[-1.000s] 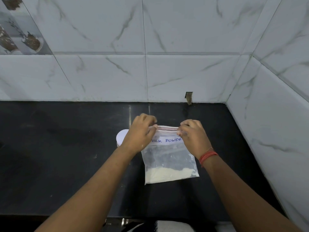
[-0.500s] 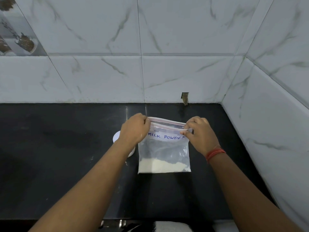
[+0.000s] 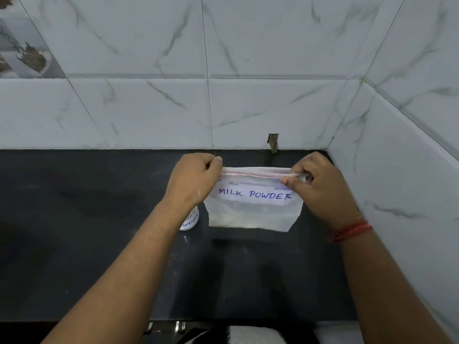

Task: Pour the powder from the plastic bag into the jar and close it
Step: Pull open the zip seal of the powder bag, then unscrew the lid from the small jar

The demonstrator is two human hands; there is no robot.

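A clear zip-top plastic bag (image 3: 253, 214), labelled MILK POWDER and holding white powder, hangs upright above the black countertop (image 3: 74, 219). My left hand (image 3: 193, 180) pinches the left end of its red zip strip. At the right end my right hand (image 3: 315, 184) pinches the same strip. A small jar (image 3: 190, 220) with a white label stands on the counter below my left wrist, mostly hidden by my forearm; whether it has a lid on cannot be seen.
White marble-look tiled walls close off the back and right sides, forming a corner (image 3: 330, 145). A small notch (image 3: 273, 141) sits at the base of the back wall. Metal handles (image 3: 178, 326) show below the counter's front edge.
Both hands have raised the bag and stretched its top wider; the bag now hangs squarer to me, with the full label readable. The jar is more hidden behind my left forearm.
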